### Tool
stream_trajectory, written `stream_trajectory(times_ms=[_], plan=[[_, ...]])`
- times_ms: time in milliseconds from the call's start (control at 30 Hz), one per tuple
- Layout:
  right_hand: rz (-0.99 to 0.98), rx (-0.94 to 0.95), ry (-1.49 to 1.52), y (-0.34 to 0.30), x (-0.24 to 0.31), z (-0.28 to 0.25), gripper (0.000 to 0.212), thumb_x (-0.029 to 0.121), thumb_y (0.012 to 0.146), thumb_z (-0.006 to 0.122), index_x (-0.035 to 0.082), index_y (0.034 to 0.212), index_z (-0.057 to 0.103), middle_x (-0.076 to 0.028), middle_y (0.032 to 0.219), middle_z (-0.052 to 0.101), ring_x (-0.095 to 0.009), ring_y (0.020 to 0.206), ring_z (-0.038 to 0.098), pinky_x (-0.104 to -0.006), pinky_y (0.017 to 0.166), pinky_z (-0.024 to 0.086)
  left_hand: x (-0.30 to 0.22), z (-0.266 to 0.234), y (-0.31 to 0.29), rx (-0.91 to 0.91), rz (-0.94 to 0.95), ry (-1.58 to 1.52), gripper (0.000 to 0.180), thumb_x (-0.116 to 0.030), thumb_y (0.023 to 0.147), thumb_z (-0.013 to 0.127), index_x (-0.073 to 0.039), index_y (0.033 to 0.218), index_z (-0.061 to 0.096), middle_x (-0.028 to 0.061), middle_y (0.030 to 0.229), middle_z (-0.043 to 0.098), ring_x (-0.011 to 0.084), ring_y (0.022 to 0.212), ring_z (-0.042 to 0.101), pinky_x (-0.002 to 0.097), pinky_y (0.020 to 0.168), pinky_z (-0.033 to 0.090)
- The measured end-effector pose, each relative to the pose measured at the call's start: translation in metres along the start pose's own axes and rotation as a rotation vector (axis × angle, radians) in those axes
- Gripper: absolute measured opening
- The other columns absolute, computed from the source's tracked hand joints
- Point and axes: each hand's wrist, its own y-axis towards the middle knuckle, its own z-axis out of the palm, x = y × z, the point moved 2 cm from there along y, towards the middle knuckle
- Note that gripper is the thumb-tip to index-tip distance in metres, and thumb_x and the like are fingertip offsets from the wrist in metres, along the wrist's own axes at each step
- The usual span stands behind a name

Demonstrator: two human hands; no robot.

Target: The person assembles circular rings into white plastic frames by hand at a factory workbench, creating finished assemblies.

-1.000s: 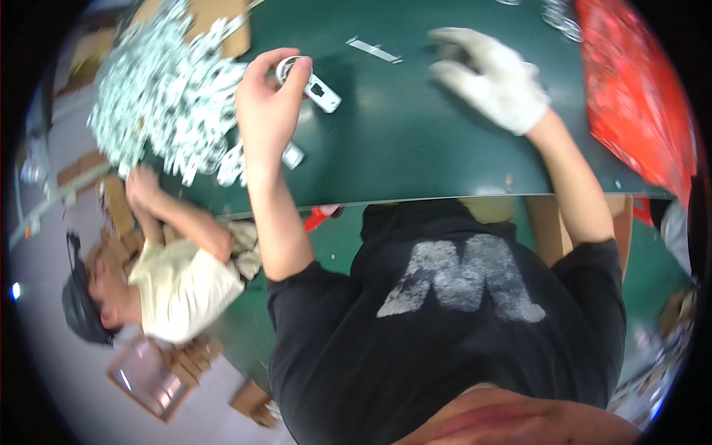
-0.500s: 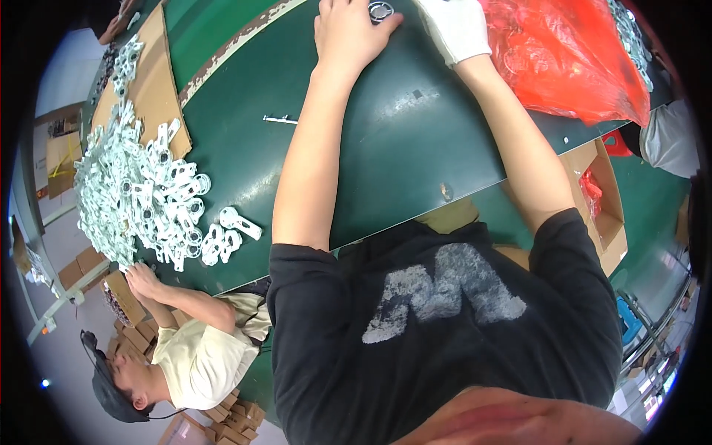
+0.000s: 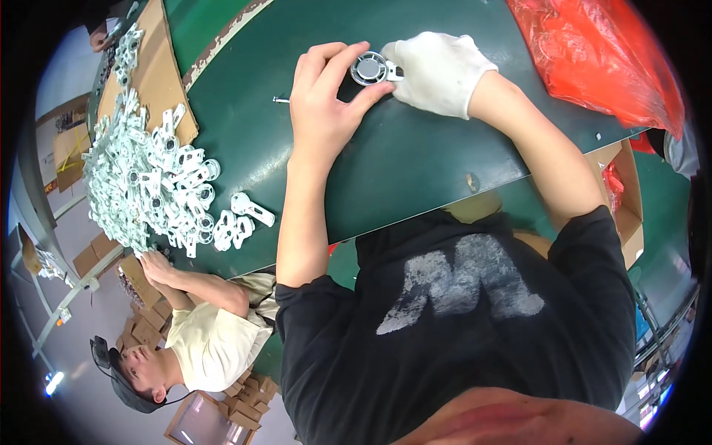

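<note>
Over the dark green table, my two hands meet on a white plastic part with a round, spoked ring and a short slotted handle. The thumb and fingers of my bare left hand pinch the ring from its left side. My right hand, in a white glove, is closed at the handle end; its fingertips are partly hidden. Similar white parts lie in a large pile at the left. One loose white part rests at the pile's near right side.
A red plastic bag covers the table's far right. Beside the pile lies a cardboard sheet. A co-worker's hands touch the pile's near edge. Below the table at right stands an open cardboard box. A thin metallic piece lies left of my wrist.
Both hands have come nearer to me from the table's far side, and the right has closed in on the part in my left. The co-worker's head has turned upward.
</note>
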Motion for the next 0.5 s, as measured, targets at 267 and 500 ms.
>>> stream_trajectory(times_ms=[267, 500], plan=[[-0.059, 0.076, 0.083, 0.002, 0.002, 0.002, 0.025, 0.027, 0.089, 0.063, 0.008, 0.101, 0.073, -0.018, 0.092, 0.073, -0.037, 0.091, 0.071, -0.0466, 0.081, 0.057, 0.006, -0.002, -0.009, 0.056, 0.008, -0.186, 0.052, -0.017, 0.068, 0.092, -0.004, 0.115, 0.073, 0.0108, 0.110, 0.074, 0.0256, 0.096, 0.072, 0.0326, 0.084, 0.058], [-0.091, 0.077, 0.074, 0.003, 0.005, 0.003, 0.026, 0.028, 0.089, 0.063, 0.009, 0.104, 0.072, -0.019, 0.092, 0.073, -0.038, 0.090, 0.071, -0.0468, 0.081, 0.056, 0.009, -0.010, -0.007, 0.122, 0.035, -0.248, 0.053, -0.015, 0.071, 0.089, -0.004, 0.119, 0.071, 0.0119, 0.115, 0.074, 0.0253, 0.099, 0.073, 0.0319, 0.085, 0.059]])
